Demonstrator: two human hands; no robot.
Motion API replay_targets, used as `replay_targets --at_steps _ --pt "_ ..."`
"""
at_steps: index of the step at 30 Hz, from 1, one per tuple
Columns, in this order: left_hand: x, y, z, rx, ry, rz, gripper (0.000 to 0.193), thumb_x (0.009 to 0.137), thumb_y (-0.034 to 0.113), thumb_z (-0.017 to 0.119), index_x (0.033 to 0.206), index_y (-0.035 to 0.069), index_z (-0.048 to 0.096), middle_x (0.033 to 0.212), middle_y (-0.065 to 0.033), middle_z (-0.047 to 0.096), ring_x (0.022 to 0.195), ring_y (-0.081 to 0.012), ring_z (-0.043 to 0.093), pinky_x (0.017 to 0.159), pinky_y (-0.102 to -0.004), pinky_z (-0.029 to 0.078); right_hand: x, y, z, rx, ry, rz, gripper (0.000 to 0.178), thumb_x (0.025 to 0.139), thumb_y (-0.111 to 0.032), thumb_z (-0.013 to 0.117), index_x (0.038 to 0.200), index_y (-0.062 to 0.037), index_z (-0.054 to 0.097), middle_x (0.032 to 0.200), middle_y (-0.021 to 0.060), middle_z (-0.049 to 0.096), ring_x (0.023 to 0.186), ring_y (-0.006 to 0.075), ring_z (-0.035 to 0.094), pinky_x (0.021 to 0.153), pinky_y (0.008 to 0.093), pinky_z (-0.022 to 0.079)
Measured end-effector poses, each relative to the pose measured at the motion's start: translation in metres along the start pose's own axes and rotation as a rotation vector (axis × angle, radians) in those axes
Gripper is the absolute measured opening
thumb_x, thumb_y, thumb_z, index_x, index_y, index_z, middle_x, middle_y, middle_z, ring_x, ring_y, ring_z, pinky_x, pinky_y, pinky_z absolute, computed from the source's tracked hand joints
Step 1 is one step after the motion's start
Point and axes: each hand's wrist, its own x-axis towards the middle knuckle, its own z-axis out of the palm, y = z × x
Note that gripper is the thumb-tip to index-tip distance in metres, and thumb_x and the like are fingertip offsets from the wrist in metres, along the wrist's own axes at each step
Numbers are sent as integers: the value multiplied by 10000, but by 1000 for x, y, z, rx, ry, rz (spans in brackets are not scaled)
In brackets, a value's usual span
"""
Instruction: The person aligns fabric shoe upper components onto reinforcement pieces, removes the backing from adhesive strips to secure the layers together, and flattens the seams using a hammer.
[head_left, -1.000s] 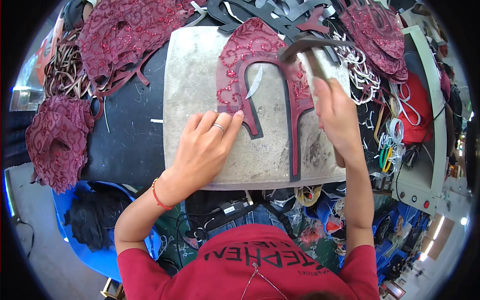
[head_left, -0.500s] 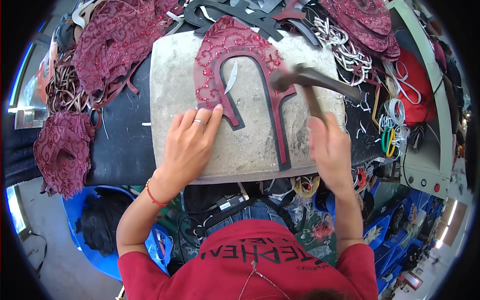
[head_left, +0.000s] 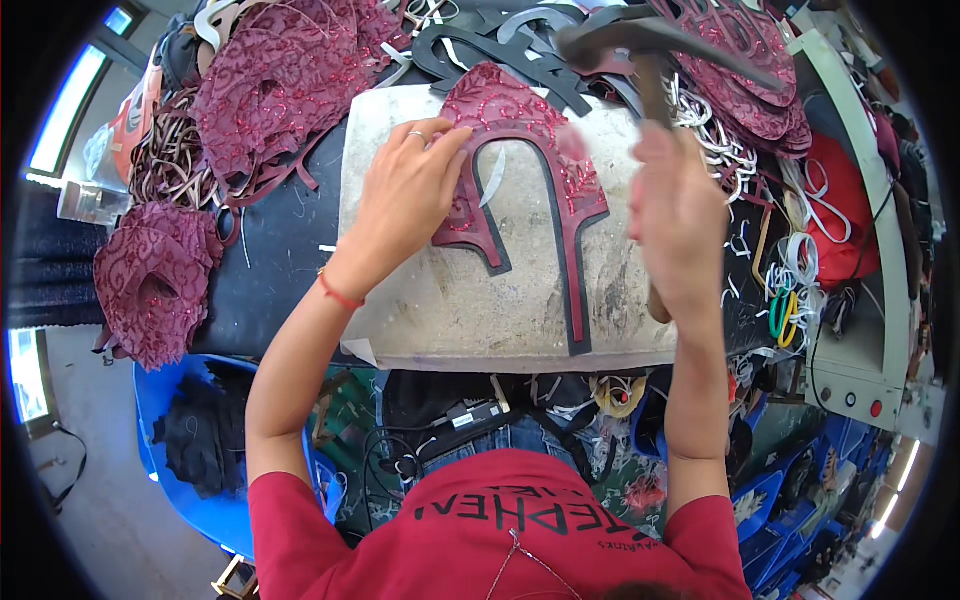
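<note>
A small stack of burgundy lace pieces [head_left: 158,285] lay on a black counter [head_left: 285,275], well to the left of a person's left hand [head_left: 410,185]. Nearer the person than that hand, a blue tub [head_left: 185,515] held dark fabric [head_left: 205,430]. A larger burgundy stack [head_left: 290,90] was piled beyond the left hand, off to its left.

The left hand, wearing a ring [head_left: 417,134], gripped nothing; its loosely bent fingertips rested on the left side of a beaded burgundy cutout [head_left: 500,100]. The arch-shaped cutout lay between the two hands on a pale board [head_left: 450,325], its uneven legs pointing toward the person and a dark edge showing beneath. A white sliver [head_left: 494,178] lay inside the arch, just right of the left hand, while black cut pieces [head_left: 465,50] were strewn beyond its fingertips.

The right hand [head_left: 680,215] was clenched around the handle of a hammer [head_left: 651,88], whose blurred head hung beyond the fist. White straps [head_left: 725,150] lay just right of that hand, a third burgundy stack [head_left: 760,60] farther beyond, and a red bag [head_left: 835,200] well to its right.
</note>
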Motion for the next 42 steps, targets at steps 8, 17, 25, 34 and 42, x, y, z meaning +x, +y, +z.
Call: replay_targets --at_steps 8,17,25,34,42 --pt "-4 3 27 100 -38 -104 279 904 212 570 1148 85 618 1265 -250 520 1199 -374 486 964 -434 397 13 22 36 -136 -99 1 431 983 -366 450 937 60 494 701 303 601 726 490 601 639 537 453" --pt "18 -4 25 -13 -6 -287 665 792 204 686 1342 -8 377 1082 -228 567 1095 -373 495 944 -437 387 -49 62 -18 -316 91 95 327 873 -353 657 884 -33 593 649 130 598 561 299 578 555 380 439" --pt "34 3 2 -1092 -205 -487 373 913 187 617 1200 -43 556 1005 -66 642 897 -141 619 798 -265 497 -105 140 -105 -673 325 -58 375 786 -194 756 1076 -12 605 1090 139 615 1039 303 555 871 410 431" --pt "42 54 -83 -1474 -427 -316 324 949 170 572 1186 -51 561 1052 -121 669 919 -155 675 810 -241 545 26 0 -57 297 -221 -283 658 731 -216 809 1270 1 500 1185 112 600 1058 195 575 935 327 444" --pt "17 51 -88 -1563 -444 -595 336 935 111 576 1212 -70 519 1039 -131 659 857 -140 675 757 -241 556 24 6 -24 706 -591 119 268 842 -162 719 1026 20 654 935 62 687 765 76 628 688 216 513"
